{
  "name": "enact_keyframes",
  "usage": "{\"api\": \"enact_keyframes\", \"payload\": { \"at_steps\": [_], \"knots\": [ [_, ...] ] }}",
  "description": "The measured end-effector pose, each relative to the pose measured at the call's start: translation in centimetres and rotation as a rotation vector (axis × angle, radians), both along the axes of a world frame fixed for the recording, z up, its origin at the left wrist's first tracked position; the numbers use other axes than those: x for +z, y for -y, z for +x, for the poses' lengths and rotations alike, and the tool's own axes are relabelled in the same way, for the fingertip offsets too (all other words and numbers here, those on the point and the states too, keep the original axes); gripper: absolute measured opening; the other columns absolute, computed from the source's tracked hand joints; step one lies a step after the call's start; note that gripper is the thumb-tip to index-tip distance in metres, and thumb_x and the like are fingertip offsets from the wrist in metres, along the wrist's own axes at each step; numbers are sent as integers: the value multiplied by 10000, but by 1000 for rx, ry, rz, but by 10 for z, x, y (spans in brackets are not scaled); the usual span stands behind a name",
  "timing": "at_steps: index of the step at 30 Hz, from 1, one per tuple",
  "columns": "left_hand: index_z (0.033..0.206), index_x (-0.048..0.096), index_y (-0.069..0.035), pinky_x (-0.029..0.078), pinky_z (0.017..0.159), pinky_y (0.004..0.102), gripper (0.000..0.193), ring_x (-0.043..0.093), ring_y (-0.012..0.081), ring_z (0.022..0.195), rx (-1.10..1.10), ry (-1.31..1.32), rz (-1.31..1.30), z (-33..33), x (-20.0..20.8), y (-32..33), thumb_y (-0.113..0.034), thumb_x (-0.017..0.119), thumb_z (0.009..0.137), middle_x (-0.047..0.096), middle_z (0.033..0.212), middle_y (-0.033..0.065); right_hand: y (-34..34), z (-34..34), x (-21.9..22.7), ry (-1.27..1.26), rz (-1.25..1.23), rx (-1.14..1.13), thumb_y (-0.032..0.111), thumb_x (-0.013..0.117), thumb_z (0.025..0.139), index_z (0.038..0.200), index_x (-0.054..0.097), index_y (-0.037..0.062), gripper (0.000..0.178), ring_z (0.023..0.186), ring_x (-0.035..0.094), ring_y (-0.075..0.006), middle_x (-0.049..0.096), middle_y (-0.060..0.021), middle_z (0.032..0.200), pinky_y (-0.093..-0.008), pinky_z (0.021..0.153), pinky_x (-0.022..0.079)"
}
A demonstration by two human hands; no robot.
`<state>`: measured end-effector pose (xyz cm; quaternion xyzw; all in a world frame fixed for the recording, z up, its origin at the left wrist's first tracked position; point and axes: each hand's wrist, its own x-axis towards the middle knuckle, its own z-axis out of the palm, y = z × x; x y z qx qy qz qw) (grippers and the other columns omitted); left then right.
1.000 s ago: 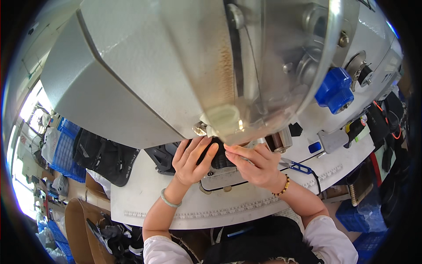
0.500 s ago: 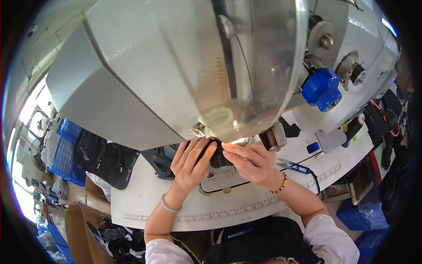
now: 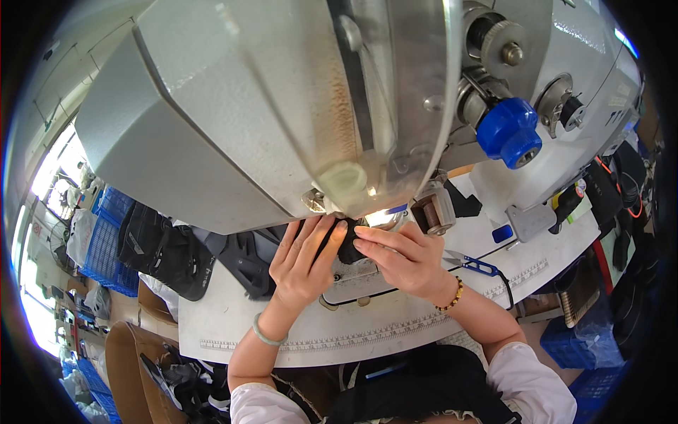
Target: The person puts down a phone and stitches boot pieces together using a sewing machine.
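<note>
A large grey sewing machine (image 3: 212,120) fills the upper part of the view, with a lit spot under its head. Just below that light, a piece of black material (image 3: 349,249) lies between my hands. My left hand (image 3: 305,263) presses it with closed fingers, and black material also spreads out to the left of this hand. On the other side, my right hand (image 3: 406,263) pinches its edge between thumb and fingertips. The machine's head hides the needle area and the far side of the piece.
Blue-handled thread snips (image 3: 477,265) lie right of my right hand. A ruler strip (image 3: 339,348) runs along the white table's front edge. Black bags (image 3: 166,254) sit at the left, beside a blue crate (image 3: 109,244). A cardboard box (image 3: 131,367) stands lower left.
My hands have shifted slightly left. More black material shows left of my left hand, and less of the dark ribbed part shows between the hands.
</note>
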<state>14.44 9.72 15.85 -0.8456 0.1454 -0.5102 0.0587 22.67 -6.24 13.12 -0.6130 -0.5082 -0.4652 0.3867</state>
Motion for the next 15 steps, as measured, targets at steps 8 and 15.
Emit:
{"api": "enact_keyframes", "payload": {
  "at_steps": [8,15],
  "knots": [
    [990,658,-73,468,896,366,309,621,220,967,64,-73,35,-7,6,2,11,538,718,631,1023,74,3,-3,5,-31,-48,0,67,672,637,936,666,140,307,572,436,-113,551,62,807,-236,498,356],
    [1057,623,-45,448,926,379,314,579,232,1048,189,-128,138,-15,8,15,-24,533,757,604,1084,95,9,0,6,-93,-9,53,37,702,551,931,677,135,394,545,430,-133,507,35,756,-248,468,372]
  ]
}}
